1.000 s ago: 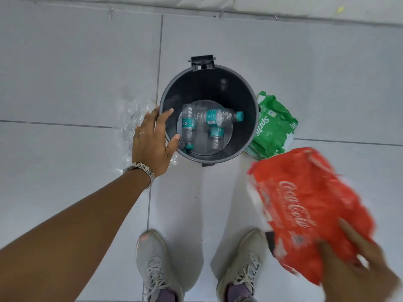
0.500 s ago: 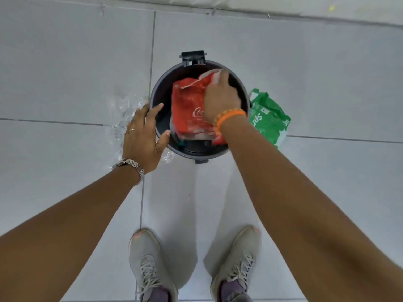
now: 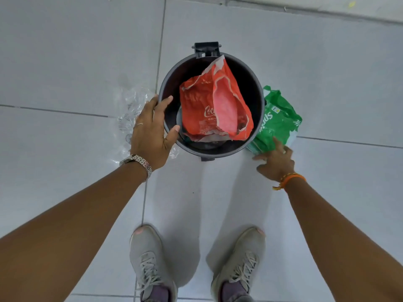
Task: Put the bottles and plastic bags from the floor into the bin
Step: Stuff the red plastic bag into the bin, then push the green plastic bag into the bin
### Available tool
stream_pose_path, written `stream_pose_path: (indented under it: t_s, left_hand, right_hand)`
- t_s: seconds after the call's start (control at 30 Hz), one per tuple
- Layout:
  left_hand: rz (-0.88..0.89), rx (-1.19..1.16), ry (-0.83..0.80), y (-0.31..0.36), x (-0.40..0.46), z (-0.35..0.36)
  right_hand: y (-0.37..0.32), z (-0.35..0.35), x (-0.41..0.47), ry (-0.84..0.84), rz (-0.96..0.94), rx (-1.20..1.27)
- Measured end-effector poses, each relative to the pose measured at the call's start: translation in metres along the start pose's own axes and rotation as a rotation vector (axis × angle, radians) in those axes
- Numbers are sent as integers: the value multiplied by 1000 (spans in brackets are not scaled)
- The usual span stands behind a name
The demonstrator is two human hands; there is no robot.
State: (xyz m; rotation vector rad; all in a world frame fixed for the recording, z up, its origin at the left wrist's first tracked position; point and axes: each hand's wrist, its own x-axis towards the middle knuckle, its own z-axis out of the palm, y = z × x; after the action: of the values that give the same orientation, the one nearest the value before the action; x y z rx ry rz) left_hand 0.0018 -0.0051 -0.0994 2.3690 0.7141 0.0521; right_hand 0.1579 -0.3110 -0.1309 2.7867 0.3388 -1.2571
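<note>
1. On the tiled floor [image 3: 65, 62], between the person's shoes and the far wall, the bin [image 3: 257, 88] stands upright, its mouth open toward the camera so that things can be dropped straight in.
2. The rim is gripped by the left hand [image 3: 150, 136], thumb inside the wall and fingers [image 3: 162, 102] curled over the edge; the bin is judged to be steadied this way against tipping.
3. Inside the bin the red plastic bag [image 3: 205, 105] is lodged, crumpled and standing partly on end, one corner rising near the rim. The bottles cannot be seen beneath it.
4. Touching the bin's right side on the floor, the green plastic bag [image 3: 279, 120] is reached by the right hand [image 3: 277, 162]; the fingers are spread, fingertips on its near edge, and nothing is yet enclosed.
5. Beside the bin's left wall, partly under the left hand, a clear plastic bag [image 3: 130, 105] is left lying flat, not yet collected.
</note>
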Motion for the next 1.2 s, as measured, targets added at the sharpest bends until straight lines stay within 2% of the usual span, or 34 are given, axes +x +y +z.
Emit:
stream_pose_path:
  t_s: [0.03, 0.1, 0.17, 0.2, 0.27, 0.33, 0.37, 0.43, 0.47, 0.53, 0.6, 0.67, 0.73, 0.97, 1.1, 1.2]
  left_hand:
    - [-2, -9, 4, 0, 0, 1]
    - [-2, -15, 8, -1, 1, 2]
    - [8, -13, 12, -2, 1, 3]
    - [12, -13, 14, -2, 2, 3]
    - [13, -9, 13, -2, 2, 2]
    - [5, 0, 10, -1, 2, 1]
    - [1, 6, 9, -1, 2, 0]
    - [7, 15, 7, -1, 1, 0]
    - [10, 14, 8, -1, 2, -1]
    - [14, 9, 7, 0, 3, 0]
    - [25, 16, -2, -3, 3, 1]
    - [28, 54, -26, -7, 4, 3]
    - [3, 71, -23, -8, 3, 4]
    - [30, 62, 9, 3, 0, 0]
    - [37, 75, 23, 3, 0, -2]
    - [62, 100, -1, 1, 0, -6]
  right_hand:
    - [-3, 10, 6, -56, -42, -117]
    - [-16, 18, 15, -88, -36, -176]
    - [-24, 21, 21, -50, 7, -150]
    - [-27, 19, 20, 29, 32, -107]
    - [-30, 8, 8, 298, 128, 99]
    - [-33, -16, -21, 661, 247, 460]
    - [-36, -30, -40, 869, 248, 603]
    - [-44, -64, -87, 1279, 72, 703]
    - [-51, -81, -111, 1407, -60, 692]
    - [-74, -96, -155, 1456, -280, 586]
    - [-109, -93, -174, 1288, -457, 444]
    - [-148, -81, -160, 1001, -527, 213]
    - [-178, -66, -123, 702, -435, 15]
    - [-207, -51, -21, -113, -235, -347]
    - [-221, -75, -26, -277, -337, -417]
    - [-204, -105, -43, -193, -482, -273]
